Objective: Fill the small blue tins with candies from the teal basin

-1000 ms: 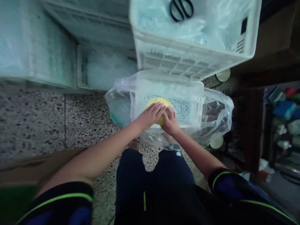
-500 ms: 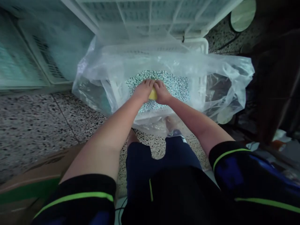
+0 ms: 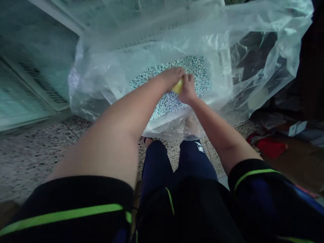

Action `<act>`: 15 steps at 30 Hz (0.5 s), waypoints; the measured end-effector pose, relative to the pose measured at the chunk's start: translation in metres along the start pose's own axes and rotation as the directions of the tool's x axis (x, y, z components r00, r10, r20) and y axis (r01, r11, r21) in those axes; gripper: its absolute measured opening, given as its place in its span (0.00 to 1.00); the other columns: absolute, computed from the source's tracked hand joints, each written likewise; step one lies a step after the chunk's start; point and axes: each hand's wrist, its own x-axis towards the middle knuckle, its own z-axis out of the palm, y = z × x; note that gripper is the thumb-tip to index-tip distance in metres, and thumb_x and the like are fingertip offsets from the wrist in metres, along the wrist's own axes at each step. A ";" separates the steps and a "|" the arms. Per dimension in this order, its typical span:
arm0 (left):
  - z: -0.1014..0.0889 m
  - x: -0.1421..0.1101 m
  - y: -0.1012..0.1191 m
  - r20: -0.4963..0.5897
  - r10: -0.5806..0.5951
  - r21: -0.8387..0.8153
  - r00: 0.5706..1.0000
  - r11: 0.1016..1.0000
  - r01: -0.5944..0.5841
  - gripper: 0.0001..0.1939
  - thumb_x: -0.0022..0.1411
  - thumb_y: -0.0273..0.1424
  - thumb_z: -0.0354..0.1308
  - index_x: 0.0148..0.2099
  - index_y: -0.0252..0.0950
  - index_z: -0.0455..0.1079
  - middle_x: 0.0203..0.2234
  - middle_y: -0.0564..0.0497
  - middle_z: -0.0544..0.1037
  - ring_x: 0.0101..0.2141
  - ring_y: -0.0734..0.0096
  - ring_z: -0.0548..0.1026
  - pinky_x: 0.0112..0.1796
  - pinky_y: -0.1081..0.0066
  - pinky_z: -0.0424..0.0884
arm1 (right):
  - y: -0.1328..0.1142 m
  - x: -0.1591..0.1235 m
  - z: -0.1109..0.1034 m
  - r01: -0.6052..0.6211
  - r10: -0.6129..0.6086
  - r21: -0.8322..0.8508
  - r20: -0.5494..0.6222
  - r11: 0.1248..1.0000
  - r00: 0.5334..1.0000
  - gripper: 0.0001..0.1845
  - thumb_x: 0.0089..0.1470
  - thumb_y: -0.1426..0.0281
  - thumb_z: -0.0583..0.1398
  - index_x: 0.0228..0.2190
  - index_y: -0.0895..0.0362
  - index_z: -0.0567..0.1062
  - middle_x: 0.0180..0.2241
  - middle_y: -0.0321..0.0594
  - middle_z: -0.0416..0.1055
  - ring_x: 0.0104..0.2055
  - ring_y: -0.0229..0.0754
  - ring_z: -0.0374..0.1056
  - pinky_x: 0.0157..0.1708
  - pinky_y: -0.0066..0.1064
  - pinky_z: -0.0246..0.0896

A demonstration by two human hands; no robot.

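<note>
My left hand [image 3: 174,77] and my right hand [image 3: 187,89] close together around a yellow object [image 3: 178,86], whose kind I cannot make out because the fingers cover most of it. Both hands are over a bed of small pale blue-green pellets [image 3: 165,103]. These lie in a clear plastic bag [image 3: 106,67] that lines a white crate and spreads out over its sides. Whether the yellow object touches the pellets is hidden by my hands.
White slatted crates [image 3: 35,77] stand at the left. A speckled tile floor [image 3: 45,148] shows below them. At the right lie a red cloth-like item [image 3: 272,147] and a small white box-shaped item [image 3: 298,128]. My knees are just in front of the bag.
My view has shifted closer to the bag and tilted. Both hands, still around the yellow object, have moved right and slightly away from me over the pellets.
</note>
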 end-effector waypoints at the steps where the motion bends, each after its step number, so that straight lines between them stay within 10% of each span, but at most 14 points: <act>1: 0.002 -0.023 -0.007 0.033 -0.022 0.010 0.999 1.000 0.022 0.39 0.53 0.23 0.68 0.67 0.24 0.63 0.66 0.35 0.68 0.70 0.48 0.63 0.71 0.54 0.54 | -0.014 -0.008 0.015 0.015 -0.015 0.022 0.034 1.000 0.999 0.48 0.45 0.68 0.65 0.65 0.61 0.55 0.61 0.61 0.56 0.68 0.66 0.54 0.69 0.63 0.52; 5: -0.004 -0.109 -0.032 -0.016 -0.319 -0.044 0.947 0.947 0.319 0.34 0.59 0.26 0.66 0.67 0.31 0.66 0.61 0.42 0.73 0.68 0.50 0.66 0.70 0.53 0.58 | -0.062 -0.024 0.049 0.016 -0.037 0.151 0.135 0.988 0.990 0.52 0.39 0.72 0.67 0.64 0.60 0.56 0.62 0.59 0.58 0.67 0.64 0.55 0.70 0.61 0.52; 8: 0.003 -0.147 -0.031 -0.231 -0.595 -0.073 0.770 0.800 0.596 0.34 0.59 0.22 0.61 0.68 0.30 0.65 0.64 0.36 0.71 0.68 0.47 0.65 0.71 0.49 0.56 | -0.063 -0.018 0.046 -0.190 0.111 0.327 0.246 0.926 0.963 0.51 0.34 0.72 0.67 0.62 0.56 0.60 0.58 0.52 0.62 0.63 0.61 0.59 0.66 0.61 0.60; 12: 0.040 -0.147 -0.008 -0.393 -0.784 -0.213 0.480 0.585 0.782 0.32 0.65 0.25 0.56 0.70 0.26 0.63 0.72 0.29 0.59 0.73 0.41 0.55 0.73 0.47 0.49 | -0.028 0.003 0.031 -0.627 0.335 0.470 0.564 0.622 0.755 0.40 0.35 0.71 0.65 0.53 0.49 0.66 0.43 0.37 0.69 0.45 0.50 0.69 0.45 0.50 0.76; 15: 0.064 -0.112 0.009 -0.419 -0.831 -0.347 0.365 0.518 0.782 0.30 0.68 0.27 0.53 0.70 0.27 0.63 0.71 0.29 0.62 0.72 0.44 0.58 0.72 0.50 0.52 | 0.001 0.028 0.023 -0.698 0.339 0.398 0.663 0.596 0.667 0.25 0.41 0.71 0.66 0.44 0.52 0.71 0.32 0.32 0.68 0.36 0.44 0.69 0.35 0.39 0.75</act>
